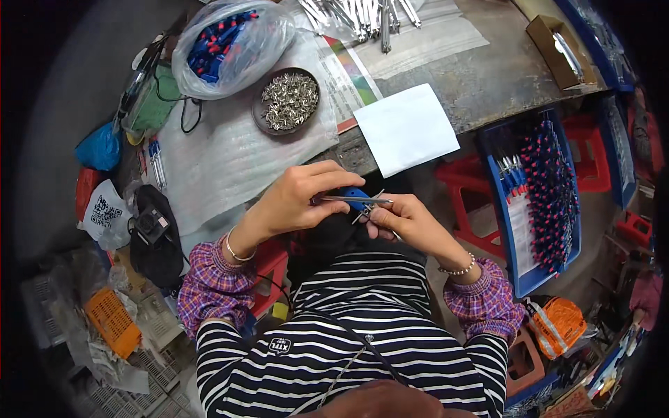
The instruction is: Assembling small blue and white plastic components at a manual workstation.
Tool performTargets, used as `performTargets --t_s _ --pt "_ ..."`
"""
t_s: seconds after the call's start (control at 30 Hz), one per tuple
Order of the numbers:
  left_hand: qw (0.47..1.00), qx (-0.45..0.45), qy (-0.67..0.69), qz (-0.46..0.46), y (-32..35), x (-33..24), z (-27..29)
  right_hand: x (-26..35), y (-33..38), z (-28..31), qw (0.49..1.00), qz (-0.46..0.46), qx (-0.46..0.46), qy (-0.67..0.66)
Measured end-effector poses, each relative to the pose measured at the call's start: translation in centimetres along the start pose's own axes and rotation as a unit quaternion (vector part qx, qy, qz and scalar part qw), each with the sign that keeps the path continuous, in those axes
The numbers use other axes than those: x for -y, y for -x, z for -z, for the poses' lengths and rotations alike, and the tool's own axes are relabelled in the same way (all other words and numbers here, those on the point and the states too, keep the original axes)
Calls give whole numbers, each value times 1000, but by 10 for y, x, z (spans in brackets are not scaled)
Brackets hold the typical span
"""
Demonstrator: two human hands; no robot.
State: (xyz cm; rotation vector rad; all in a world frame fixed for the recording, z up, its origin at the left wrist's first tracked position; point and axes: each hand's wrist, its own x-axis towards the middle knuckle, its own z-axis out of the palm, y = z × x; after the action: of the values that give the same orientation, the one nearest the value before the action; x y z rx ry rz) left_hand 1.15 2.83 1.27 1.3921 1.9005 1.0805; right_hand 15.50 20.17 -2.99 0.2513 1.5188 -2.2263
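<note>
Above my lap, my left hand (303, 198) is closed, thumb and fingers gripping a blue plastic handle (354, 195). A slim metal rod (355, 200) runs from the left fingers across to the right ones. My right hand (408, 219) pinches thin metal pieces (369, 209) that cross at the handle's right end. How these parts join is too small to make out. Just beyond the hands, on the bench, lies a round dark dish (262, 125) full of small silvery metal parts (289, 101).
A clear plastic bag (275, 35) of blue-and-red handles stands at the back left. Metal blades (362, 17) lie at the far edge. White paper (408, 129) overhangs the bench. On the right, a blue tray (519, 268) of blue-and-red pieces rests on red stools (463, 177).
</note>
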Motion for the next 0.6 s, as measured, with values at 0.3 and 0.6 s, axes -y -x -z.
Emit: performTargets --t_s 0.3,0.6 --pt "999 39 -1 29 6 14 -4 -8 -3 1 996 -53 53 -39" --pt "996 20 33 84 8 16 -8 -7 -1 -6 990 47 -36 125"
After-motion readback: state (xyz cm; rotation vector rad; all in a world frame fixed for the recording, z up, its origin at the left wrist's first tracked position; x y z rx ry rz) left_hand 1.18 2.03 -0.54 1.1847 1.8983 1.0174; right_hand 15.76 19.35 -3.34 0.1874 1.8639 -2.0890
